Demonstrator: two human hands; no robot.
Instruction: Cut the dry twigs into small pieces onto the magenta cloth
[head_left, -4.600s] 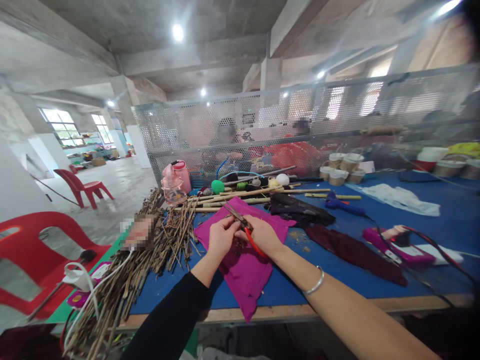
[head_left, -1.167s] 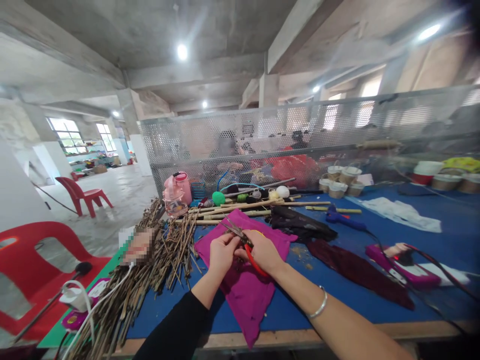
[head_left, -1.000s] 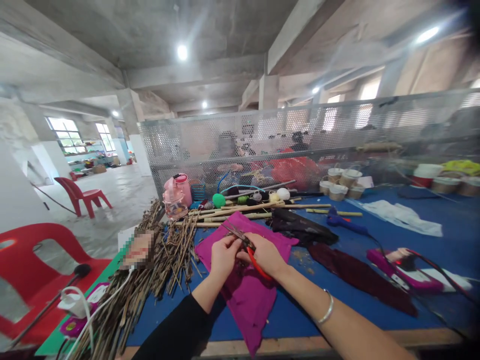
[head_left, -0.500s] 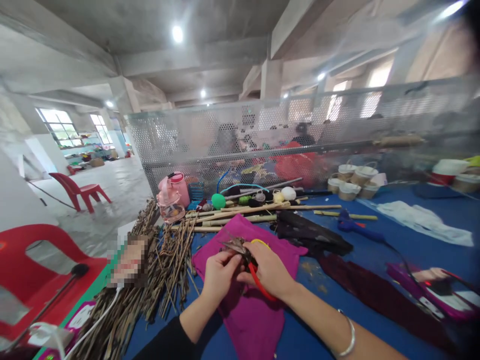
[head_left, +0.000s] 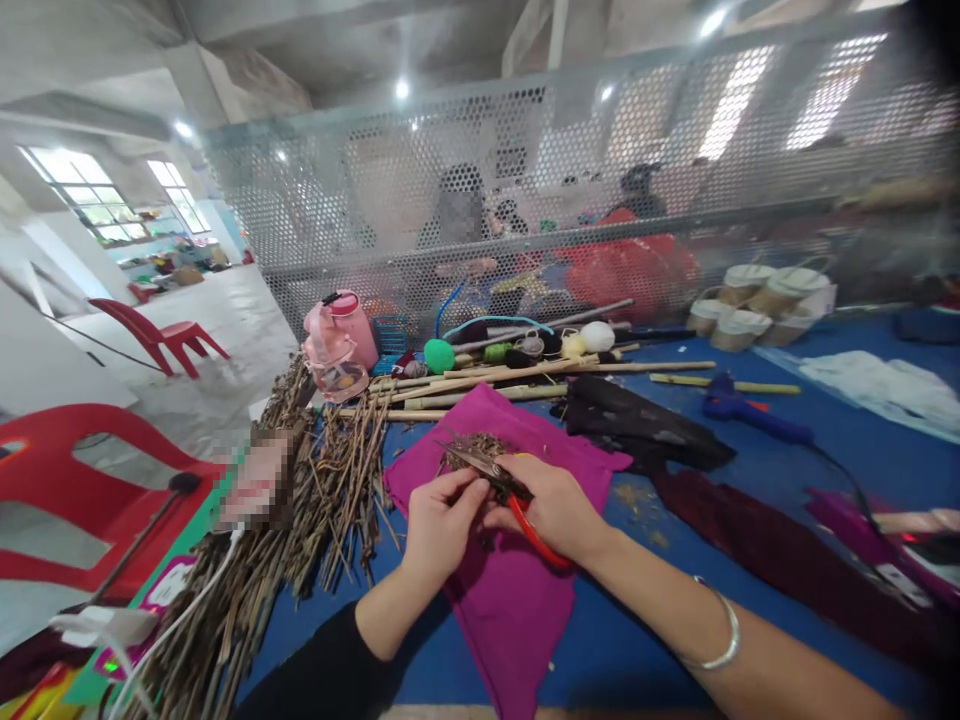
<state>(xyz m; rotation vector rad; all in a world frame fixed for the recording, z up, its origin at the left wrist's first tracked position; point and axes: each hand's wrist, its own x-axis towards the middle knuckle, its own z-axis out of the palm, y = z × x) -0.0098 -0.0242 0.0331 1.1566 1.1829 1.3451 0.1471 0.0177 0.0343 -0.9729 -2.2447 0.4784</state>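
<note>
Shifted: both hands, nearer along the magenta cloth [head_left: 510,610]. Right hand [head_left: 553,505] grips red-handled scissors [head_left: 501,480]; left hand [head_left: 439,520] pinches twig piece [head_left: 484,485] at blades, above cloth. Advisable: fingertips clear, short snips.

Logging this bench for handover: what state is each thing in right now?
scissors, gripped in the right hand, blades pointing up-left
left hand, pinched shut at the blades, contents hidden
magenta cloth, spread flat
pink bottle, upright, capped
twigs, heaped loose
glue gun, lying down, corded
</note>
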